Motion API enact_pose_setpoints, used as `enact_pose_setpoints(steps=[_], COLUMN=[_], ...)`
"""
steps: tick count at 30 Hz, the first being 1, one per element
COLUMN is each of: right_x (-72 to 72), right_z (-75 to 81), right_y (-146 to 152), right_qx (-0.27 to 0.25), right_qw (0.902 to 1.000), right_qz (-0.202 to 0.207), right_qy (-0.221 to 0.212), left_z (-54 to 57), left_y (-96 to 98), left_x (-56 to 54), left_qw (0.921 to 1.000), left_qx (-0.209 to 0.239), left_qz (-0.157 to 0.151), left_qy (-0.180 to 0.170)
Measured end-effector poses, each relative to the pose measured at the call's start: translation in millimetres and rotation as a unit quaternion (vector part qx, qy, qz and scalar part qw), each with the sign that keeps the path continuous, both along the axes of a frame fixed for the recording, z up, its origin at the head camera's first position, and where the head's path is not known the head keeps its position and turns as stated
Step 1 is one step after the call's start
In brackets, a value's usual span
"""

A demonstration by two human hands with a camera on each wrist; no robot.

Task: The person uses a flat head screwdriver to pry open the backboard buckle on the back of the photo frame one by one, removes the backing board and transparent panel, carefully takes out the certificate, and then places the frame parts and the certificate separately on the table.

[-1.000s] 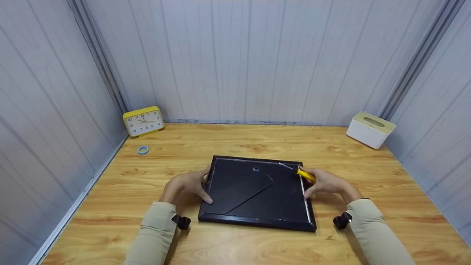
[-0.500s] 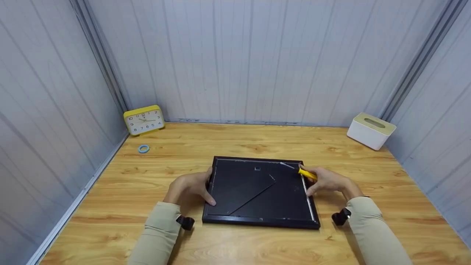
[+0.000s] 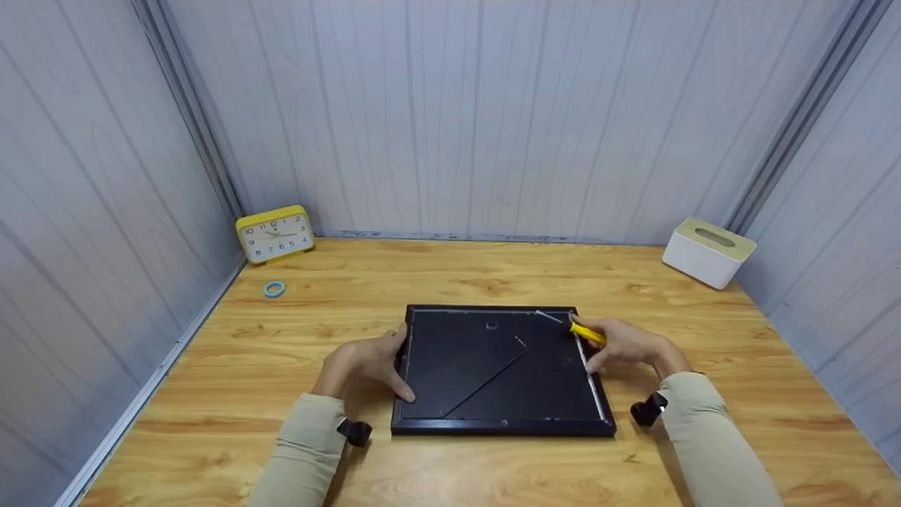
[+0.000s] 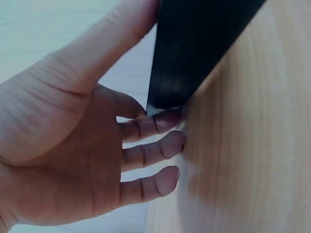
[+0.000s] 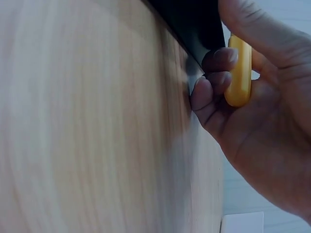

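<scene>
A black picture frame (image 3: 486,384) lies back side up on the wooden table, its flat stand leg (image 3: 450,373) folded down. My left hand (image 3: 366,360) grips the frame's left side, thumb over the top and fingers at the outer edge; in the left wrist view my left hand (image 4: 87,126) has its fingertips by the corner, close to the tabletop. On the right, my right hand (image 3: 626,345) holds a screwdriver with a yellow handle (image 3: 588,334), its shaft lying over the upper right corner. The thumb and fingers of my right hand (image 5: 262,107) also touch the frame's side.
A yellow alarm clock (image 3: 276,236) stands at the back left, with a small blue ring (image 3: 274,289) in front of it. At the back right sits a white tissue box (image 3: 707,257) with a wood-coloured lid. Pale panel walls (image 3: 450,120) enclose the table (image 3: 486,468).
The frame has turned slightly between my hands, its near edge shifting right and now running level across the view. My left hand has moved a little right with it. The screwdriver stays in my right hand.
</scene>
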State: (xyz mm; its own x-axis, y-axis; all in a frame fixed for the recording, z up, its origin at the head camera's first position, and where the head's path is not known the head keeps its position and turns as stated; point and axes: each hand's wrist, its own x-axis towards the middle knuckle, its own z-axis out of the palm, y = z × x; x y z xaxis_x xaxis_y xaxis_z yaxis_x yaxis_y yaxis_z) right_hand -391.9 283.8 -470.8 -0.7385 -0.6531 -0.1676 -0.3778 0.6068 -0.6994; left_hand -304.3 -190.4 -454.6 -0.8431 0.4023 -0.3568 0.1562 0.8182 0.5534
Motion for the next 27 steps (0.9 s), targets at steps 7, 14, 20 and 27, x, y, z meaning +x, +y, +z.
enact_pose_setpoints(steps=[7,14,20,27], right_x=[1.5,6.7,14.1,15.5], right_z=[2.3,-0.1,16.2,35.0], right_y=[-1.5,0.6,-9.3,-51.9], right_qx=[-0.007,-0.013,-0.038,-0.044], right_qw=[1.0,0.9998,0.9982,0.998], right_qz=[-0.004,-0.006,-0.043,-0.003], right_qy=[-0.005,-0.01,-0.021,0.046], left_z=[-3.7,-11.0,-10.2,-10.3], left_y=[-2.6,-2.7,-4.1,-6.9], left_x=[-0.8,-0.7,-2.9,-5.4], left_qw=[0.9989,0.9974,0.9987,0.999], left_qx=[0.045,0.069,0.047,0.043], left_qz=[0.002,-0.015,-0.005,0.003], left_qy=[0.012,0.014,0.015,0.014])
